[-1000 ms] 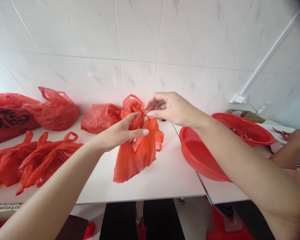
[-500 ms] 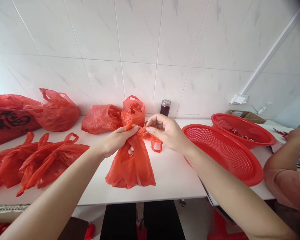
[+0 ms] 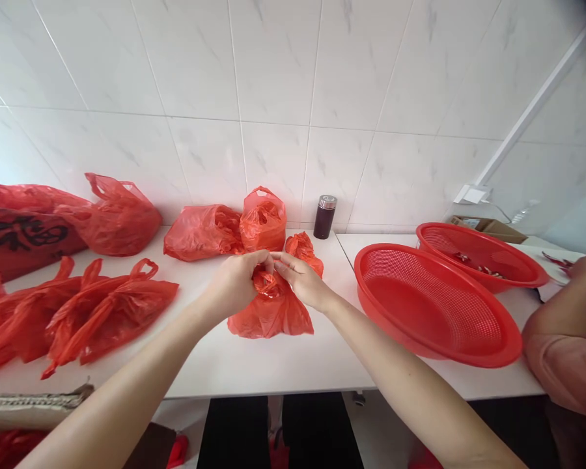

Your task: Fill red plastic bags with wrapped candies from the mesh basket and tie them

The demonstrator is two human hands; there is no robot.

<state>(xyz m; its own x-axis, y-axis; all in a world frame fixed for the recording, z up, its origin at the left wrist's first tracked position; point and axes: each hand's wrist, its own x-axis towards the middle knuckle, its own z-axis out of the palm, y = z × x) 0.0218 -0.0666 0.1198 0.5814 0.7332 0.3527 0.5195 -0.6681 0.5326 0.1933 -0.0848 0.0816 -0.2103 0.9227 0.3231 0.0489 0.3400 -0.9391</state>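
At the middle of the table, a red plastic bag rests with its lower part spread on the white surface. My left hand grips the bag's gathered top from the left, thumb and fingers closed. From the other side my right hand pinches the same top, its fingertips meeting those of the left. A twisted loop of red film shows just below the fingers. Part of the gathered top is hidden behind both hands. Right behind them lies a small crumpled red bag.
Several tied red bags lie on the left. Fuller bags stand along the tiled wall, near a dark flask. Two red plastic baskets occupy the right side, beside another person's arm. A cardboard box sits below left.
My hands have come together over the bag's top; the right hand moved inward and down. The bag's top is lower and bunched, and the handle loop that stuck out rightward is drawn in.
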